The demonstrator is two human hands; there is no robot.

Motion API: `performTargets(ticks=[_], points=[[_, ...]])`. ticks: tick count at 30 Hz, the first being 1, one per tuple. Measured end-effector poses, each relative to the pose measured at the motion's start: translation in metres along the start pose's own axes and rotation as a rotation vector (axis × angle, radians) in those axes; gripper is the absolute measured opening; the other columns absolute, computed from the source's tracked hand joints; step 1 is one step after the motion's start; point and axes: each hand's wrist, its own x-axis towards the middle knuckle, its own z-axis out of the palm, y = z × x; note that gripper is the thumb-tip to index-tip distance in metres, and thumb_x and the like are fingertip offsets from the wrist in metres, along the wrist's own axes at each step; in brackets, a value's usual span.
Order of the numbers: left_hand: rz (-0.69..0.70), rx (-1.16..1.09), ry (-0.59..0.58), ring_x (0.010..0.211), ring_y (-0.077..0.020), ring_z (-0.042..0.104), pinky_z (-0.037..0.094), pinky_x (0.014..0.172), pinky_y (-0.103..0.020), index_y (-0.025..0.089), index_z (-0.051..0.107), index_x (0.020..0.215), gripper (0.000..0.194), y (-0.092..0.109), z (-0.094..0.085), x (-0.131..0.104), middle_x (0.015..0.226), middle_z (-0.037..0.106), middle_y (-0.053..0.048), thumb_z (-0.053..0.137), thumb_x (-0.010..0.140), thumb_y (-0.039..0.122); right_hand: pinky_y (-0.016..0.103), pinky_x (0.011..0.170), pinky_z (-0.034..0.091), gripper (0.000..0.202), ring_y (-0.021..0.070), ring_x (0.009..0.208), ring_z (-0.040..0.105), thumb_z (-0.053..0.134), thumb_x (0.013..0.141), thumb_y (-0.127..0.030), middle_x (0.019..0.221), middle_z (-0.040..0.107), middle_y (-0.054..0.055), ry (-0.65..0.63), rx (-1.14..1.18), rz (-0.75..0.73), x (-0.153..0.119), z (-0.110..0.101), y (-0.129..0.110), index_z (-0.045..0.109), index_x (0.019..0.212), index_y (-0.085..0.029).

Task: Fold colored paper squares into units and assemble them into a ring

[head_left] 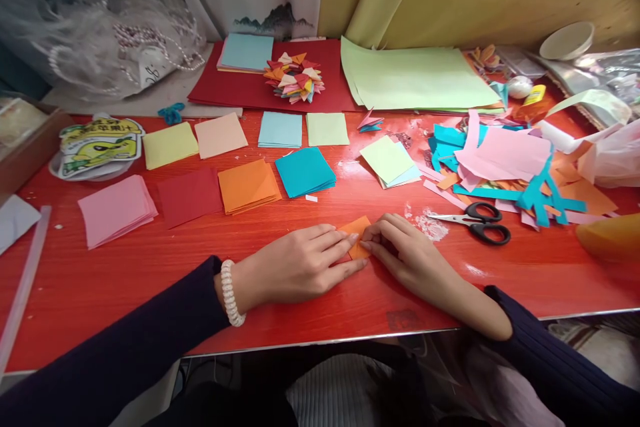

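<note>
A small piece of orange paper (356, 227) lies on the red table near its front edge, partly hidden under both hands. My left hand (305, 260) rests flat on it from the left, fingers stretched out and pressing it down. From the right, my right hand (400, 247) pinches the paper's right side between thumb and curled fingers. Behind the hands sit stacks of square paper: orange (247, 187), teal (306, 172), dark red (190, 197) and pink (117, 209). A folded multicoloured paper ring (294, 77) stands farther back.
Black-handled scissors (475, 219) lie right of my right hand, beside a heap of paper scraps (505, 157). Large green sheets (420, 77) lie at the back. A clear plastic strip (25, 280) is at the left, and a plastic bag of beads (125, 47) behind it.
</note>
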Motion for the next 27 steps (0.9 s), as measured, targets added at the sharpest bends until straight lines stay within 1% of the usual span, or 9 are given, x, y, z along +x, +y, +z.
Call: performTargets(ticks=[7,9,11,13,15,17,19,22,27], points=[[-0.004,-0.006,0.008,0.104,-0.0225,0.058,0.049,0.089,-0.038,0.011,0.055,0.117,0.030,0.001,0.001,0.000,0.111,0.062,-0.013,0.039,0.091,0.012,0.030,0.065,0.042,0.008,0.0160,0.072,0.050,0.044,0.088,-0.020,0.076,0.053,0.004,0.034,-0.021,0.031,0.000,0.004,0.002,0.049,0.081,-0.019],[-0.006,0.000,0.011,0.103,-0.0228,0.058,0.049,0.089,-0.038,0.011,0.056,0.116,0.030,0.001,0.001,0.000,0.111,0.062,-0.014,0.039,0.091,0.011,0.030,0.065,0.042,0.006,0.0160,0.072,0.050,0.044,0.088,-0.021,0.077,0.051,0.004,0.067,-0.037,0.059,-0.003,0.004,0.003,0.049,0.086,-0.019],[-0.011,0.003,0.012,0.102,-0.0226,0.058,0.049,0.089,-0.038,0.010,0.056,0.115,0.030,0.002,0.001,0.000,0.111,0.062,-0.014,0.040,0.091,0.012,0.031,0.067,0.042,0.010,0.0168,0.074,0.049,0.045,0.087,-0.023,0.079,0.050,0.005,0.114,-0.068,0.050,-0.010,0.002,0.005,0.051,0.095,-0.018],[-0.021,-0.003,0.011,0.101,-0.0224,0.058,0.049,0.089,-0.038,0.010,0.056,0.115,0.029,0.003,0.001,0.001,0.111,0.062,-0.013,0.040,0.091,0.013,0.032,0.067,0.041,0.021,0.0174,0.075,0.047,0.047,0.087,-0.024,0.080,0.050,0.005,0.127,-0.135,-0.060,-0.019,-0.002,0.005,0.052,0.106,-0.019],[-0.026,-0.011,0.017,0.100,-0.0221,0.059,0.049,0.089,-0.037,0.010,0.057,0.113,0.028,0.003,0.000,0.001,0.111,0.062,-0.013,0.040,0.091,0.013,0.031,0.064,0.040,0.029,0.0170,0.071,0.045,0.049,0.086,-0.022,0.078,0.050,0.005,0.071,-0.227,-0.229,-0.026,-0.007,0.004,0.053,0.115,-0.020],[-0.026,-0.014,0.030,0.099,-0.0222,0.059,0.049,0.088,-0.037,0.010,0.059,0.111,0.028,0.003,-0.001,0.002,0.111,0.062,-0.013,0.040,0.091,0.013,0.031,0.061,0.039,0.032,0.0167,0.069,0.043,0.049,0.086,-0.020,0.076,0.049,0.005,0.021,-0.301,-0.286,-0.031,-0.010,0.004,0.055,0.117,-0.020],[-0.025,-0.014,0.042,0.097,-0.0222,0.060,0.050,0.086,-0.037,0.010,0.060,0.110,0.028,0.003,-0.002,0.002,0.110,0.063,-0.013,0.039,0.091,0.012,0.031,0.060,0.038,0.031,0.0165,0.068,0.042,0.048,0.086,-0.019,0.075,0.048,0.006,0.002,-0.335,-0.262,-0.032,-0.013,0.005,0.058,0.115,-0.020],[-0.032,-0.016,0.036,0.097,-0.0225,0.060,0.050,0.086,-0.038,0.010,0.059,0.110,0.029,0.003,-0.003,0.002,0.111,0.062,-0.013,0.038,0.091,0.012,0.029,0.058,0.037,0.032,0.0155,0.067,0.042,0.045,0.087,-0.019,0.074,0.047,0.005,-0.007,-0.311,-0.217,-0.033,-0.015,0.008,0.059,0.116,-0.020],[-0.035,-0.004,0.008,0.100,-0.0231,0.059,0.049,0.087,-0.038,0.010,0.059,0.110,0.028,0.004,-0.003,0.001,0.114,0.061,-0.014,0.040,0.091,0.014,0.029,0.059,0.040,0.032,0.0146,0.065,0.044,0.043,0.088,-0.019,0.072,0.046,0.005,0.003,-0.263,-0.156,-0.036,-0.015,0.011,0.059,0.116,-0.017]])
